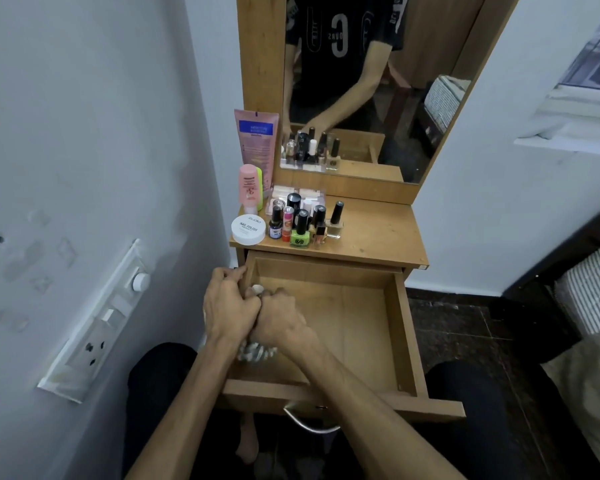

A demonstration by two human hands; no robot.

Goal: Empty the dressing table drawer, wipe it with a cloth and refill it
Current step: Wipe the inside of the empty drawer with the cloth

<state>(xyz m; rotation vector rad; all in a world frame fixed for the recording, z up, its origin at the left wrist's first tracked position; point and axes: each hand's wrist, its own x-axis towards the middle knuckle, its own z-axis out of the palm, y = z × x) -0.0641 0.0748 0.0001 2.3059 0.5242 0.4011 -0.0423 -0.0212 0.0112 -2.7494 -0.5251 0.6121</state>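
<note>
White walls close round a narrow wooden bench under a mirror; its drawer is pulled out below, the visible floor bare. Bottles of nail polish and a white jar stand on the bench, behind the drawer. At the drawer's left wall, left hand and right hand meet, each grip clenched on a pale cloth bunched beneath them. Soft and light, it likely wipes best wadded in one palm. Glass bottles look fragile and slippery; take them by the body.
</note>
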